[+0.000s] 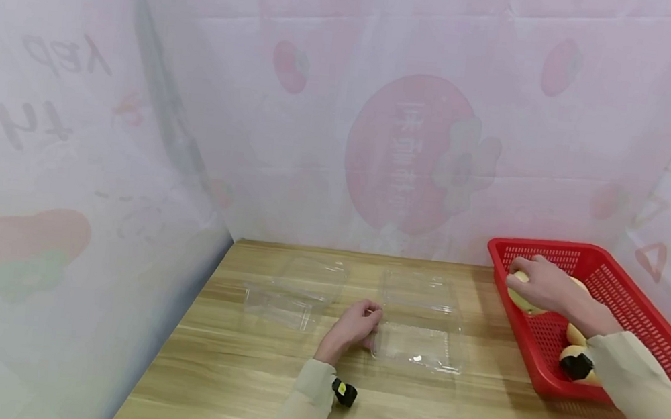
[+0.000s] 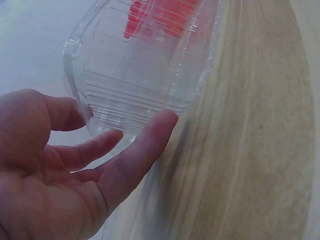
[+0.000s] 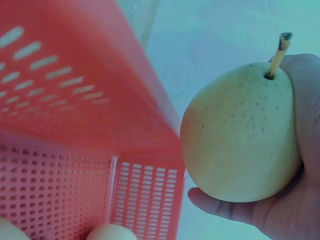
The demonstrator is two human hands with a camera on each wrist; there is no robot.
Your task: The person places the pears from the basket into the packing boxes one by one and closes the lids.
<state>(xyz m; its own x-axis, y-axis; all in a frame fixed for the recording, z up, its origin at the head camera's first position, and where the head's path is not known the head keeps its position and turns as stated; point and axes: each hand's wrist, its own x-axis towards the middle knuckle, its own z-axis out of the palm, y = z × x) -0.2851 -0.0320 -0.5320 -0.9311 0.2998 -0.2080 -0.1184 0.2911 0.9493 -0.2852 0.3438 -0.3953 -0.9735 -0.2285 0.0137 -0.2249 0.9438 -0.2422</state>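
Observation:
My right hand (image 1: 552, 288) grips a pale yellow pear (image 3: 240, 135) above the left side of the red plastic basket (image 1: 516, 348). The pear's stem shows in the right wrist view; in the head view the hand partly covers the fruit (image 1: 522, 296). More pears (image 1: 575, 335) lie in the basket, some hidden by the right arm. On the table, my left hand (image 1: 354, 326) holds the left edge of a clear plastic box (image 1: 416, 344) whose lid (image 1: 415, 290) lies folded back behind it. Close up, curled fingers and thumb touch the box's ribbed end (image 2: 115, 107).
A second clear plastic box (image 1: 280, 307) stands left of the left hand, its lid (image 1: 311, 276) open toward the back. The wooden table (image 1: 222, 374) meets printed cloth walls (image 1: 303, 166) at the back and left side.

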